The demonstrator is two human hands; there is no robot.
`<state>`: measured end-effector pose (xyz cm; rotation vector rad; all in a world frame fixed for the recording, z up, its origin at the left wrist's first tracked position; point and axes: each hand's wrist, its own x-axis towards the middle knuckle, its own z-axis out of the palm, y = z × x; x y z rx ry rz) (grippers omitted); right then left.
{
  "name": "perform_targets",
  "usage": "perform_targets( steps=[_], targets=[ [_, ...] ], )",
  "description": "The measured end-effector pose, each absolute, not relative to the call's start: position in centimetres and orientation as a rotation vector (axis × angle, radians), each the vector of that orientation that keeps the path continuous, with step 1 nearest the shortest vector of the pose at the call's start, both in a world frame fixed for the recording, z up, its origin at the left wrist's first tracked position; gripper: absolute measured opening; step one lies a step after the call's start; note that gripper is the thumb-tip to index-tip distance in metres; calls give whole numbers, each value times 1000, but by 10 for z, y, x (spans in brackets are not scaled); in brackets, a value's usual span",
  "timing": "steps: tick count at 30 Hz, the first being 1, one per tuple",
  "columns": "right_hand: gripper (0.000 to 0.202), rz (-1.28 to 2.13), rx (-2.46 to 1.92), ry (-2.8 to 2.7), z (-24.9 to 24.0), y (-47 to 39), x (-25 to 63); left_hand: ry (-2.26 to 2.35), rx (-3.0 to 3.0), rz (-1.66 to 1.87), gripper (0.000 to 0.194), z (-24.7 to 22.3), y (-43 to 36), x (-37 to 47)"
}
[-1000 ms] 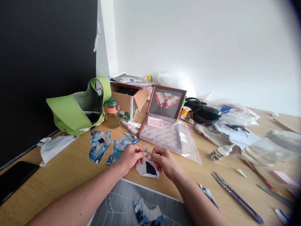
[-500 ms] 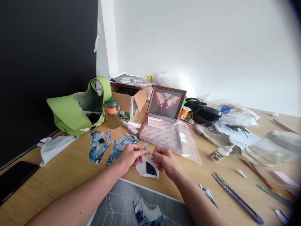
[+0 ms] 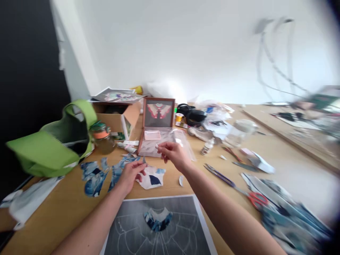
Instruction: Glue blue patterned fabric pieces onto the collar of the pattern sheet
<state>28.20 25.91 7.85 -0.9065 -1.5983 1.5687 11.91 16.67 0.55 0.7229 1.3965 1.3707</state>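
My left hand [image 3: 132, 176] pinches the edge of a small white fabric piece [image 3: 146, 181] that has a dark blue patch on it. Raised a little to the right, my right hand [image 3: 172, 154] has its fingers pressed together around a tiny pale scrap [image 3: 157, 146]. Blue patterned fabric pieces [image 3: 95, 179] lie left of my left hand. Below both hands is a dark sheet with a white line drawing [image 3: 132, 226], and a blue and white collar-shaped piece [image 3: 158, 220] rests on it. A small white sliver [image 3: 181, 180] lies on the table beside my right forearm.
A green bag [image 3: 45, 152], a lidded jar [image 3: 103, 140] and a cardboard box [image 3: 111, 118] stand at the left. Behind the hands is a framed collar [image 3: 158, 113]. Rightward lie a glue bottle [image 3: 207, 147], snips [image 3: 219, 174], red-handled scissors [image 3: 257, 200] and blue fabric [image 3: 289, 226].
The view has swung right, showing scissors and more fabric. My right hand has moved up and away from my left hand and the white fabric piece, with a pale scrap in its fingertips.
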Motion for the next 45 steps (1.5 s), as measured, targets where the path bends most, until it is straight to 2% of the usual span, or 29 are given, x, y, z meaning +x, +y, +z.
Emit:
perform_targets(
  steps=[4,7,11,13,17,22,23,26,28,34,39,45],
  targets=[
    [23,1114,-753,-1608,154,251,335,1382,729,1352,40,5,169,116],
    [15,727,-747,-1542,195,213,390,1384,714,1359,35,3,170,115],
    [7,350,-840,-1447,214,141,458,1400,699,1358,22,3,170,116],
    [8,287,-932,-1488,215,110,486,1404,697,1355,16,4,169,118],
    [11,348,-1193,-1490,207,69,530,1396,708,1361,17,7,169,120],
    [33,767,-1532,-1795,165,41,572,1362,728,1382,23,14,166,122],
    [35,758,-1622,-1905,153,39,578,1349,735,1389,26,16,165,122],
    [38,312,-1740,-2100,124,47,576,1296,764,1400,32,22,161,124],
    [35,289,-1658,-2123,119,62,554,1256,782,1410,34,27,159,125],
    [26,900,-1227,-2029,131,124,420,1108,839,1386,31,49,150,125],
    [41,1273,-1043,-1911,98,173,324,1049,863,1391,34,63,142,130],
    [52,1432,-950,-1842,66,194,277,1044,837,1424,34,58,146,129]
  ],
)
